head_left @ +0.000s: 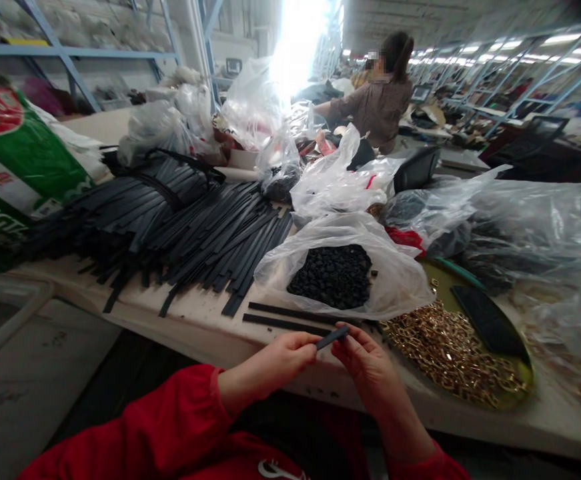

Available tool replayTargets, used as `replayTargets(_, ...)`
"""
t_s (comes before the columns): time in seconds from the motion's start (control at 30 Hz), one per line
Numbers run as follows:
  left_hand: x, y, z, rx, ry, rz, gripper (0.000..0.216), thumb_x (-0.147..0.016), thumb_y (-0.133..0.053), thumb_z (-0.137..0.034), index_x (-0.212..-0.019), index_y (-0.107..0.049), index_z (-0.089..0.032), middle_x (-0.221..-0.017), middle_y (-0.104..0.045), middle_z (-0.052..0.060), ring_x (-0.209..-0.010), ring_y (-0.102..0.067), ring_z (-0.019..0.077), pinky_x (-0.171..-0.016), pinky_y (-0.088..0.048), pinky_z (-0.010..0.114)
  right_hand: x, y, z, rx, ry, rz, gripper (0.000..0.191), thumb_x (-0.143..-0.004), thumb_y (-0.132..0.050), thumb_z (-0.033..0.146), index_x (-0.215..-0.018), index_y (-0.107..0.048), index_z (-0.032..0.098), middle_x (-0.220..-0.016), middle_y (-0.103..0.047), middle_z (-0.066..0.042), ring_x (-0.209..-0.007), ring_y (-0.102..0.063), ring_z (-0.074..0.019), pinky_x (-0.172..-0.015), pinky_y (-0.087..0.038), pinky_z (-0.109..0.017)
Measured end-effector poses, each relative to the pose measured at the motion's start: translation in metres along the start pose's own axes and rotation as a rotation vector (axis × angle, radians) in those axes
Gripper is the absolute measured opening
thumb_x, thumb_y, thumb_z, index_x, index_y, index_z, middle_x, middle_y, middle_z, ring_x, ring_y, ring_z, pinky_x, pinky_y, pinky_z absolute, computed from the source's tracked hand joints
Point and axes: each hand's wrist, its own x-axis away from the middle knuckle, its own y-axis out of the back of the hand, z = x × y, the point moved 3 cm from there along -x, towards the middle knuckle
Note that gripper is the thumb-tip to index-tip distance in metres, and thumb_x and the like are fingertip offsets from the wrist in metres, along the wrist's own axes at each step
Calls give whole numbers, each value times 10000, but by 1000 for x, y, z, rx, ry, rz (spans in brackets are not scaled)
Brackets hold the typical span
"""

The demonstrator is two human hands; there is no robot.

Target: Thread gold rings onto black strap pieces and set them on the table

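Observation:
Over the table's front edge, my left hand (293, 357) is closed around a dark flat strap (331, 339). The fingers of my right hand (363, 357) pinch the strap's far end; whether a small part sits between them is hidden. Just behind my hands, two narrow black straps (290, 325) lie side by side on the table. A clear plastic bag (400, 293) beyond them is spread around small black pieces (333, 275). Right of my right hand, a yellowish tray (524, 360) bears many gold-coloured metal buckles (450, 347).
Bundled black straps (210, 233) cover the table's left half. A green printed bag (25, 153) stands at far left. A dark phone-like slab (487, 319) lies on the tray. More plastic bags (340, 177) crowd the back. A person (380, 107) is beyond the table.

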Motion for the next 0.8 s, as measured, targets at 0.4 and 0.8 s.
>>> replayTargets(0.4,-6,0,13,-77,85,62,335,-719,-396,-172,-953,-630,-117,-519,-454,-47,-412,-393,73,-382,-294,165,-3,6,-16,-78,-28,-3,227,-605,-753,227,-782,-612,219,-712,-607,63,-614,-560,-58,-603,-486,-168)
replayTargets(0.8,-17,4,20,106,286,116,247,-685,-467,-184,-879,-609,-131,-446,-458,-66,-366,-421,65,-356,-296,153,-12,5,-15,-103,-73,-32,186,-643,-727,298,-763,-612,213,-777,-666,37,-578,-577,-68,-524,-498,-170)
